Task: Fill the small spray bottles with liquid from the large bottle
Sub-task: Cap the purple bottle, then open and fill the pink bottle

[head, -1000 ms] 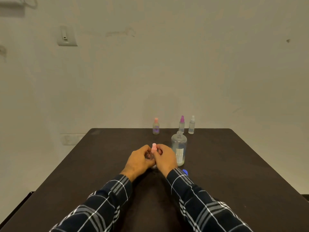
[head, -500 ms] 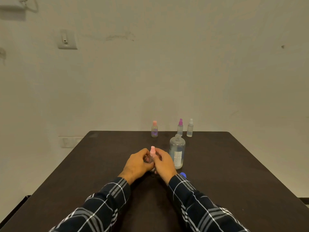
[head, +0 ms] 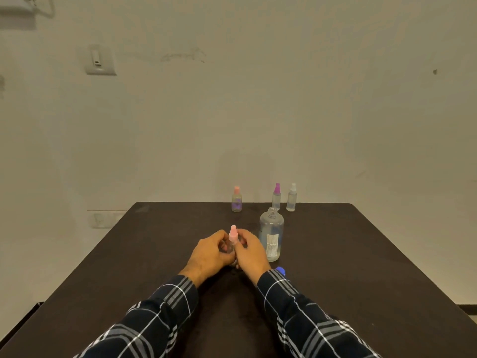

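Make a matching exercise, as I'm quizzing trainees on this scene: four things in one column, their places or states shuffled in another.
1 large clear plastic bottle
2 small blue round cap
3 small clear spray bottle with purple top
4 nearer small clear spray bottle with pink top

A gripped by left hand and right hand
B at the far edge of the dark table
C neck open, right of the hands
D lying by the right sleeve

Pairs: 1-C, 2-D, 3-B, 4-A.
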Motion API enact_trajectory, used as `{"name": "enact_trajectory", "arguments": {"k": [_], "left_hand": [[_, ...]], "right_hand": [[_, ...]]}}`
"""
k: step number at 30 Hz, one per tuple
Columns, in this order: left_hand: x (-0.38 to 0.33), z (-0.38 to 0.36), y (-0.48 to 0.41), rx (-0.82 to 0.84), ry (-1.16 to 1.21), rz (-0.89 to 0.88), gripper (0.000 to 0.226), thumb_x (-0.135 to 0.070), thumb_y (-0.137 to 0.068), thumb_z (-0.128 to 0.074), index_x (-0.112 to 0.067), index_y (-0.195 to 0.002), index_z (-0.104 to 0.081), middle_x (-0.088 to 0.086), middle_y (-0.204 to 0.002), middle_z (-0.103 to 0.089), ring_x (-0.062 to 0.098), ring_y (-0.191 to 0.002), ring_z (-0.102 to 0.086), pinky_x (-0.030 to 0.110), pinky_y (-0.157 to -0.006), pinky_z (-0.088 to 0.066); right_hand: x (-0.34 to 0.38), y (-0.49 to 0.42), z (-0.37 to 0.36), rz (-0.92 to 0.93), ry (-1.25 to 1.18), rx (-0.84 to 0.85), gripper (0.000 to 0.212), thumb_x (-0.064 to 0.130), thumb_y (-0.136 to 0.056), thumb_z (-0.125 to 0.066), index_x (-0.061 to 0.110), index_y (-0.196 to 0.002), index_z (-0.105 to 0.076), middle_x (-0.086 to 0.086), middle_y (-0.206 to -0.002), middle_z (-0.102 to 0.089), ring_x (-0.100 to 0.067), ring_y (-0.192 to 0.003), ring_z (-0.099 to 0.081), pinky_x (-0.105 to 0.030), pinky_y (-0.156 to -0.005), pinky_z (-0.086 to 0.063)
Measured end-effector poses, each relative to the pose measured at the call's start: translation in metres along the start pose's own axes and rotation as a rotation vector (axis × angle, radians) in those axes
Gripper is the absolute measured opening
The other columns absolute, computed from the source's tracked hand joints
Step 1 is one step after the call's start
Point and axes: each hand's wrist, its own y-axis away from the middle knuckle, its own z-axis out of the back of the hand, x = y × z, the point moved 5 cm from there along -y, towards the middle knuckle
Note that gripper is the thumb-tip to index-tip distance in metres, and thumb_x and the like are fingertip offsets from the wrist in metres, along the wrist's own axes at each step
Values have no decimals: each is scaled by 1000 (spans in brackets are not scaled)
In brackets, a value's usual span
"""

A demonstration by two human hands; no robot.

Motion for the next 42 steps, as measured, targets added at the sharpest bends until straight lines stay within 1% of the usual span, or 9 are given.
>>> {"name": "enact_trajectory", "arguments": {"k": [4,13,18,22,27,30,35,38,42], "left_hand": [[0,1,0,-3,-22,-26,19,-31,-87,-73,-32,-99,-58,-8,-94,-68,11,-86,-65,35,-83,-57],[2,0,0,-12,-4,-29,20,-32,-84,-76,-31,-96,-60,-7,-88,-69,8,-80,-65,28,-76,-56],[1,-1,0,-8,-16,-31,19,-30,-86,-74,-30,-96,-58,-4,-89,-67,11,-81,-63,25,-73,-50],[2,-1,0,-10,-35,-27,20,-30,-86,-73,-33,-95,-55,-5,-90,-66,10,-82,-63,25,-72,-50],[4,-1,-1,-3,-27,-25,23,-36,-84,-75,-32,-98,-58,-6,-91,-69,9,-83,-66,33,-81,-58],[5,-2,-1,-5,-19,-27,23,-35,-83,-76,-31,-96,-58,-6,-89,-69,10,-82,-66,35,-81,-58],[5,-2,-1,-6,-20,-36,23,-37,-83,-75,-33,-97,-56,-6,-91,-69,10,-83,-66,32,-80,-57],[3,-3,-1,-1,-30,-44,23,-40,-86,-73,-33,-100,-56,-8,-92,-68,8,-82,-66,27,-78,-56],[2,-5,-1,-5,-53,-64,29,-43,-84,-74,-32,-103,-56,-8,-95,-68,8,-83,-66,30,-81,-57]], "right_hand": [[-1,0,-2,12,68,-12,50,39,-89,-70,30,-132,-46,4,-116,-56,-13,-108,-58,-37,-96,-54],[1,-2,3,32,71,-108,17,35,-96,-62,24,-107,-57,7,-88,-57,-6,-80,-57,-24,-72,-53],[-1,-4,-2,44,102,-21,40,47,-93,-62,31,-129,-52,5,-116,-56,-9,-104,-58,-35,-95,-54],[-2,-5,1,0,70,-111,43,38,-83,-77,22,-113,-50,3,-93,-56,-10,-85,-57,-29,-79,-55],[-3,-4,1,51,4,-76,15,37,-97,-61,29,-109,-60,5,-96,-63,-11,-89,-63,-22,-72,-54],[-6,-5,-2,49,-9,-13,29,40,-97,-60,36,-125,-53,7,-111,-63,-10,-101,-62,-30,-87,-56],[-5,-5,4,17,17,-91,37,33,-87,-75,24,-114,-52,-2,-91,-58,-10,-80,-58,-19,-63,-48],[-4,-10,3,53,63,-80,16,32,-94,-65,27,-109,-60,5,-96,-63,-9,-89,-61,-23,-76,-53],[1,-9,2,105,35,-25,21,48,-101,-50,35,-113,-61,15,-105,-65,-7,-103,-64,-28,-91,-54]]}}
